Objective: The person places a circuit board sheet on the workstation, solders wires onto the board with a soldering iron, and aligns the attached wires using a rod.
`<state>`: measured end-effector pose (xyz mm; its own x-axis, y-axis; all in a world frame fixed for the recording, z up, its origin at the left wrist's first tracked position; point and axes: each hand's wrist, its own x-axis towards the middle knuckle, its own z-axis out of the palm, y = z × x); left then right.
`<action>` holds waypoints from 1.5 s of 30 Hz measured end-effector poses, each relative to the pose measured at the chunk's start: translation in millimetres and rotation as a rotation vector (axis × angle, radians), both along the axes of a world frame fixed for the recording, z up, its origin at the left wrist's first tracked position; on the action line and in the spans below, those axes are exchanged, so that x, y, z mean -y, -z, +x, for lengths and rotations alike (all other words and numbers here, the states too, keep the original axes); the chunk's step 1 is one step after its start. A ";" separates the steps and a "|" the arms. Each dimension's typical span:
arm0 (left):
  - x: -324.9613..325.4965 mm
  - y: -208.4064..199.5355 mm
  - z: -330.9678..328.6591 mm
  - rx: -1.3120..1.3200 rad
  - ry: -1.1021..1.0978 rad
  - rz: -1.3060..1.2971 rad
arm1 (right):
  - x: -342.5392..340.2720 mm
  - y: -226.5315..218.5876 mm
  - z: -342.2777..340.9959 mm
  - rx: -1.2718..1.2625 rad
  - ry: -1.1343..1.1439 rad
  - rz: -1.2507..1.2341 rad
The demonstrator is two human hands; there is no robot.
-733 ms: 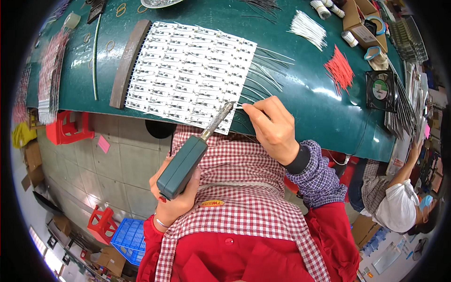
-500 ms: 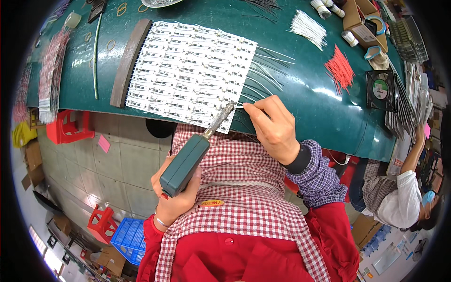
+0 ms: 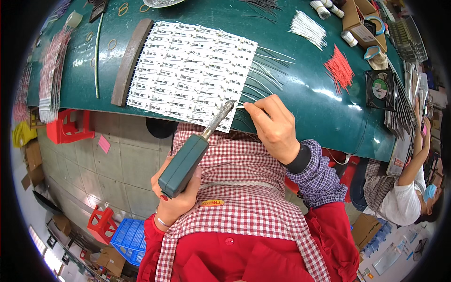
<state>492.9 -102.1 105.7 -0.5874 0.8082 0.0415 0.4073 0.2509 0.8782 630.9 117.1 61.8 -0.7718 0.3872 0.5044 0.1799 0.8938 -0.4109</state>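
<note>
My left hand (image 3: 174,204) is wrapped round a soldering gun (image 3: 184,164) with a dark green boxy body. Its metal barrel slants up and right, and the tip is at the right edge of a white circuit board panel (image 3: 188,70) near its lower corner. At that same edge, my right hand (image 3: 276,129) has thumb and forefinger pinched on a thin wire whose end is by the tip. Whether the tip touches the wire cannot be made out. Several pale and dark wires (image 3: 268,77) stick out from the panel's right edge above my right hand.
A brown bar (image 3: 131,63) lies along the panel's left side. Beyond are piles of white wires (image 3: 307,29) and red wires (image 3: 339,68), plus a black fan (image 3: 380,89) on the green table (image 3: 324,120). Another person (image 3: 399,197) works at the far right.
The soldering gun's tip has shifted very slightly upward. My right hand stays nearly still. At the far right, the other person's arms and head have moved.
</note>
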 end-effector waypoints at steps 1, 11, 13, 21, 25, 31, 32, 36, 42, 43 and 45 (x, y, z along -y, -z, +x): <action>-0.2 0.0 0.3 0.013 -0.001 0.000 | -0.1 0.3 0.3 0.000 0.000 0.001; 13.4 5.1 2.6 0.028 -0.042 0.004 | 1.7 -2.7 0.0 -0.003 0.040 0.014; 19.8 7.7 3.7 0.068 -0.050 -0.025 | 3.8 -6.6 -0.2 -0.008 0.051 0.034; 16.1 1.2 0.9 -0.002 0.015 -0.016 | 12.5 -3.6 -0.7 0.001 0.040 -0.053; 13.6 -4.5 1.7 0.006 0.023 -0.029 | 13.2 -2.1 -1.2 0.017 0.037 -0.065; 16.2 -4.2 1.5 0.017 0.033 -0.048 | 14.6 -2.8 -1.5 0.004 0.047 -0.064; 16.2 -4.2 1.4 0.018 0.032 -0.048 | 14.7 -2.8 -1.3 0.006 0.048 -0.063; 16.0 -4.5 1.5 -0.049 0.064 -0.070 | 14.6 -1.4 -0.7 0.006 0.043 -0.067; 11.6 -6.1 3.2 0.024 0.040 -0.073 | 15.0 -1.4 -0.8 0.023 0.046 -0.068; 10.2 -6.7 3.7 0.079 0.016 -0.067 | 15.0 -1.3 -0.7 0.023 0.046 -0.067; 11.6 -4.3 4.6 0.070 0.020 -0.072 | 14.8 -1.1 -0.8 0.021 0.042 -0.064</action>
